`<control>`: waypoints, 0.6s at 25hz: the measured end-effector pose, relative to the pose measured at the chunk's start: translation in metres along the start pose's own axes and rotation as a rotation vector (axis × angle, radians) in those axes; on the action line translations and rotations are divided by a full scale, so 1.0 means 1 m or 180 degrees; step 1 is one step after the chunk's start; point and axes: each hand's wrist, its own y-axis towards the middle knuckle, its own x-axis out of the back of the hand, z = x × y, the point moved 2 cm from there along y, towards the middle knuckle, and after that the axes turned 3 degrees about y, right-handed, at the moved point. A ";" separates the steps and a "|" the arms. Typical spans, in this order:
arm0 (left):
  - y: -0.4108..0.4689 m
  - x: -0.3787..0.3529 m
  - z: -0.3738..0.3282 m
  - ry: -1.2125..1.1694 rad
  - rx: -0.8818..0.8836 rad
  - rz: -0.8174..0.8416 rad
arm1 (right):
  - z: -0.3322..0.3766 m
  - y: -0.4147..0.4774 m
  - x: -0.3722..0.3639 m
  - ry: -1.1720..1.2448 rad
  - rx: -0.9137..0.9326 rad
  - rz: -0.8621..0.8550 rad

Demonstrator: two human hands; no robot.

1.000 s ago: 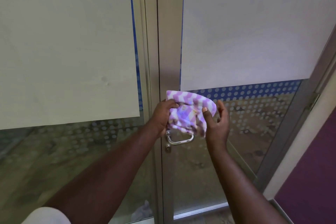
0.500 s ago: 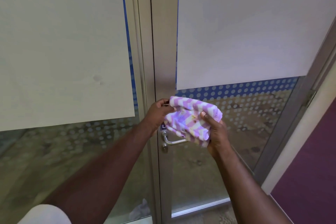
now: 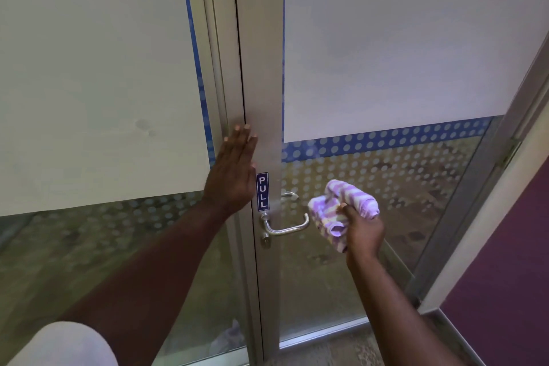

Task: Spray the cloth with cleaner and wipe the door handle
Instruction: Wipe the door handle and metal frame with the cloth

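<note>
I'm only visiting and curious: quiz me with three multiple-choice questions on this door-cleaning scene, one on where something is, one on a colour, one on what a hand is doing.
1. Where is the cloth?
A. on the floor
B. in the right hand, right of the door handle
C. tucked in a pocket

2. What colours is the cloth?
A. plain green
B. red and black
C. purple and white

3. How is the left hand?
A. flat against the metal door frame
B. curled round the door handle
C. gripping a bottle

Answers: 1 B, its fingers pinch the bunched cloth near the handle's free end. 2 C, zigzag stripes show. 3 A, its fingers lie straight beside the PULL sign.
</note>
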 end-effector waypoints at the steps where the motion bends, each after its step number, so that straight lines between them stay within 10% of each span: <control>1: 0.004 0.000 0.005 0.0143 -0.0097 -0.0047 | -0.005 0.002 0.004 -0.0143 0.0066 -0.0048; 15: 0.058 -0.028 0.040 0.0916 -0.0877 -0.0590 | -0.089 0.006 -0.019 -0.1749 0.0845 0.0682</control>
